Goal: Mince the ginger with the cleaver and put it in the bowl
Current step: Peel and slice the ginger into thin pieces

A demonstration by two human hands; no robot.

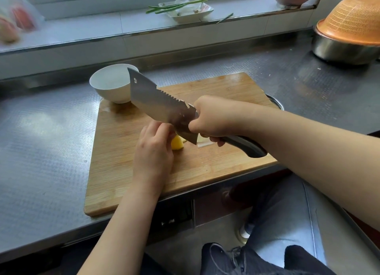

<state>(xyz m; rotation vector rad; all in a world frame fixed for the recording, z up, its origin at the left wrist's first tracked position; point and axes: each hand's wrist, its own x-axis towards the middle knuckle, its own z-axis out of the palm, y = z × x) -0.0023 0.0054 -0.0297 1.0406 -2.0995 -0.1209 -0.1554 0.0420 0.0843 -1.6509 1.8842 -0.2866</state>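
**Small, firm ginger under a heavy blade**

The ginger is a small peeled yellow chunk lying on the wooden cutting board, near its middle. It is likely firm and fibrous, light, and a little slick on its cut faces, so it could skid or roll under the edge. The safest hold is probably on the end away from the blade, with fingertips tucked back.

The left hand is curled over the ginger, fingers bent and pressed together on its top and far side; the exact contact is hidden.

The right hand is wrapped tight around the cleaver where the handle meets the blade. The broad steel blade looks heavy; it is tilted, with its heel just beside the ginger and its tip raised toward the white bowl.

The bowl sits at the board's far left corner and appears empty.
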